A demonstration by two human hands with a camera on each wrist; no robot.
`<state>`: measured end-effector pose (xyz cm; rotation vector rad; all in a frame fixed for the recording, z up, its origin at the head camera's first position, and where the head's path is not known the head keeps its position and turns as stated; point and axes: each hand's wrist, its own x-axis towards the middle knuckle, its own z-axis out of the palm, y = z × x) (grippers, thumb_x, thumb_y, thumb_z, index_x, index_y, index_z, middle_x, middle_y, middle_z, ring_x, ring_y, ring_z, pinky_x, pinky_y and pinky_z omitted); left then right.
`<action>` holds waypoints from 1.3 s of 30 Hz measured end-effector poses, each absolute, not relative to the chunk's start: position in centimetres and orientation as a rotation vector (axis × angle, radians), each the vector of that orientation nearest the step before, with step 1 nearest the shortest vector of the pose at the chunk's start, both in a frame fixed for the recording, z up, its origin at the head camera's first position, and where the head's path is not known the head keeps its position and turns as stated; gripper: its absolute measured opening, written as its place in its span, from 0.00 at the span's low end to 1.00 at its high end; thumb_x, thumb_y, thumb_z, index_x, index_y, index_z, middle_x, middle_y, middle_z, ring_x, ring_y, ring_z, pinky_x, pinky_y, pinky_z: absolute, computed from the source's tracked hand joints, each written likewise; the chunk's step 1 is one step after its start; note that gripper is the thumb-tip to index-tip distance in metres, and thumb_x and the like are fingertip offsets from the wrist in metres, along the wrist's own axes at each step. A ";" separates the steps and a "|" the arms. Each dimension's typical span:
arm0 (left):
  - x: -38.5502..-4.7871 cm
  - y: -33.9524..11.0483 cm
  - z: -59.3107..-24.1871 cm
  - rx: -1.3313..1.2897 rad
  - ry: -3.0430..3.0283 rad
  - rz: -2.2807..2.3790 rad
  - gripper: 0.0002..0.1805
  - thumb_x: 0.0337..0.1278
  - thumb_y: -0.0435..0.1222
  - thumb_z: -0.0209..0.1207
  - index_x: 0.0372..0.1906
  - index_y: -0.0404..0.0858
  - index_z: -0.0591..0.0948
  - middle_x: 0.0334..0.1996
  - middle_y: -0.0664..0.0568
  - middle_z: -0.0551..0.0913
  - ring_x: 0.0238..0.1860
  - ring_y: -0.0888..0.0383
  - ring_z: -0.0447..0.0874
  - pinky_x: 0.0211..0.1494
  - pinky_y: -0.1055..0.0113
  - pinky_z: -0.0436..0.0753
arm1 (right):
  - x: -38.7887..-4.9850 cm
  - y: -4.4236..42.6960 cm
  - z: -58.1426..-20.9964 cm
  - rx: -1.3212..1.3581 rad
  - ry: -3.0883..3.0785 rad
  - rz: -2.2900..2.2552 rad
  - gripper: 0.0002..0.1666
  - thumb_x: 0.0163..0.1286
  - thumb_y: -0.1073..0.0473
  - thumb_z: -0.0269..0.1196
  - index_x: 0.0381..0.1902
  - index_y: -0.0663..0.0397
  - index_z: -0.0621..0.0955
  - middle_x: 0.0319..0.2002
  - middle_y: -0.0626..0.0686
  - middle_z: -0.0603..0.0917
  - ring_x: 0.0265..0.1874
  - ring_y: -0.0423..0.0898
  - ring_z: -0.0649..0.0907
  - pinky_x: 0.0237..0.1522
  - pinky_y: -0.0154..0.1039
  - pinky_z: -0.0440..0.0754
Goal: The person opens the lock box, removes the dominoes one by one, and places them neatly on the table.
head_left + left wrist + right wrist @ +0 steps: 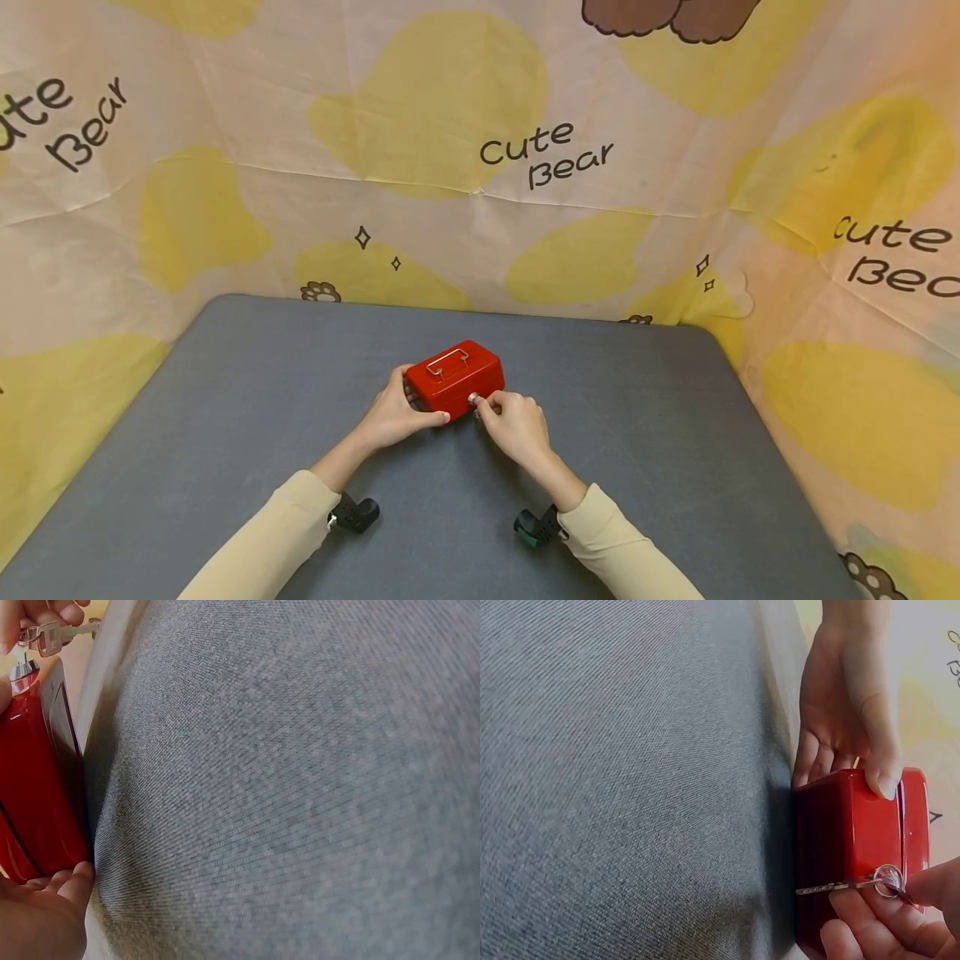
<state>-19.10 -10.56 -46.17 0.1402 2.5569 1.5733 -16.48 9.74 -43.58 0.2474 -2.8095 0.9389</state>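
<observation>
A red cash box [483, 381] with a folding metal handle [447, 361] on its lid sits on the table, its lid down. My left hand [390, 417] grips the left end of the box, thumb on the front and fingers around the side. A silver lock [25, 671] stands out from the front face. At this lock, my right hand [517, 423] pinches a key between thumb and forefinger; the fingers largely hide it. From the same ring [888, 880] hangs a second key [825, 888], seen in the right wrist view in front of the box.
A grey cloth-covered table [637, 433] lies beneath the box and both forearms. Behind and beside it hangs a printed yellow and pink curtain [420, 108]. Black wrist cameras [356, 514] are strapped below both hands.
</observation>
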 end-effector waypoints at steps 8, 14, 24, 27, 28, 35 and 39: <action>-19.1 -10.5 -46.2 0.133 2.552 1.581 0.51 0.32 0.45 0.74 0.62 0.36 0.56 0.57 0.42 0.71 0.54 0.49 0.76 0.56 0.56 0.76 | -16.8 10.0 -43.8 0.184 -2.863 1.204 0.17 0.64 0.51 0.58 0.20 0.51 0.83 0.16 0.44 0.81 0.15 0.38 0.75 0.17 0.32 0.69; -19.2 -10.5 -46.2 0.139 2.555 1.570 0.52 0.32 0.46 0.74 0.63 0.36 0.55 0.57 0.42 0.71 0.55 0.49 0.75 0.56 0.56 0.75 | -17.1 10.1 -43.9 0.033 -2.887 1.600 0.19 0.65 0.50 0.57 0.27 0.57 0.85 0.23 0.49 0.85 0.25 0.46 0.84 0.27 0.34 0.78; -19.2 -10.5 -46.4 0.144 2.535 1.594 0.53 0.31 0.46 0.74 0.63 0.37 0.55 0.57 0.42 0.71 0.55 0.50 0.76 0.56 0.56 0.76 | -17.4 10.1 -44.4 -0.043 -2.839 1.903 0.18 0.67 0.54 0.55 0.30 0.63 0.82 0.24 0.50 0.83 0.25 0.44 0.83 0.33 0.40 0.83; -19.3 -10.6 -46.4 0.146 2.533 1.599 0.53 0.31 0.46 0.74 0.63 0.37 0.55 0.57 0.43 0.71 0.55 0.50 0.76 0.55 0.56 0.76 | -17.4 10.1 -44.4 -0.054 -2.817 1.982 0.18 0.68 0.54 0.54 0.31 0.64 0.81 0.24 0.50 0.83 0.26 0.44 0.83 0.34 0.40 0.83; -19.3 -10.6 -46.4 0.146 2.533 1.599 0.53 0.30 0.46 0.74 0.63 0.37 0.55 0.57 0.43 0.71 0.55 0.50 0.76 0.55 0.56 0.76 | -17.4 10.1 -44.4 -0.063 -2.811 2.003 0.18 0.68 0.54 0.54 0.31 0.64 0.81 0.24 0.50 0.83 0.26 0.44 0.83 0.33 0.40 0.82; -19.3 -10.7 -46.4 0.155 2.531 1.609 0.52 0.31 0.45 0.74 0.63 0.36 0.55 0.57 0.42 0.71 0.55 0.50 0.76 0.56 0.56 0.76 | -17.4 9.9 -44.5 -0.165 -2.678 2.296 0.16 0.69 0.55 0.53 0.32 0.63 0.80 0.21 0.47 0.79 0.22 0.37 0.81 0.29 0.32 0.81; -19.3 -10.7 -46.4 0.157 2.538 1.604 0.53 0.31 0.45 0.74 0.63 0.36 0.56 0.57 0.42 0.71 0.55 0.50 0.76 0.56 0.57 0.75 | -17.3 10.0 -44.7 -0.189 -2.561 2.483 0.13 0.68 0.56 0.52 0.29 0.58 0.78 0.19 0.45 0.78 0.21 0.36 0.80 0.27 0.28 0.79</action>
